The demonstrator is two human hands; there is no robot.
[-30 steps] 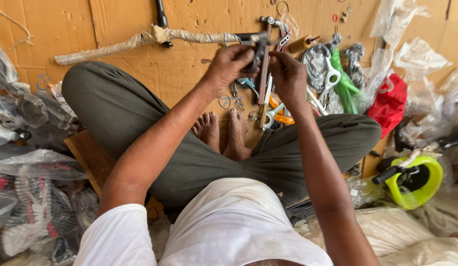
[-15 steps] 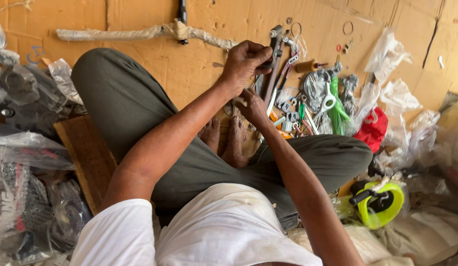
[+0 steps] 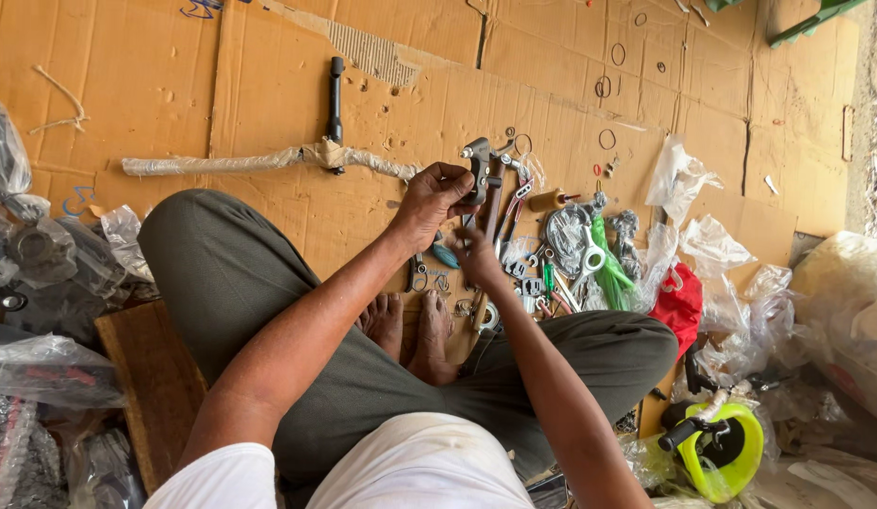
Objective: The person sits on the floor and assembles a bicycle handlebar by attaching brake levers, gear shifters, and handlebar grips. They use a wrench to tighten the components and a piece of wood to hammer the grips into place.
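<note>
I sit cross-legged on cardboard (image 3: 269, 85). My left hand (image 3: 434, 203) grips a dark metal part (image 3: 479, 165), a small bracket-like piece, raised above my feet. My right hand (image 3: 476, 256) is just below it, fingers pinched under the part; whether it holds something small is hidden. Directly behind the hands lies a heap of small tools and metal parts (image 3: 542, 254), with pliers, wrenches and rings among them.
A wrapped bicycle handlebar with black stem (image 3: 325, 151) lies on the cardboard ahead. Plastic bags (image 3: 702, 245) and a red bag (image 3: 681, 306) sit at right, a yellow-green helmet-like object (image 3: 726, 452) at lower right. Bagged parts (image 3: 42, 273) and a wooden block (image 3: 151, 377) are at left.
The view has tilted up and shifted. My hands stay together on the dark metal part, the right hand now lower beneath it than a second ago.
</note>
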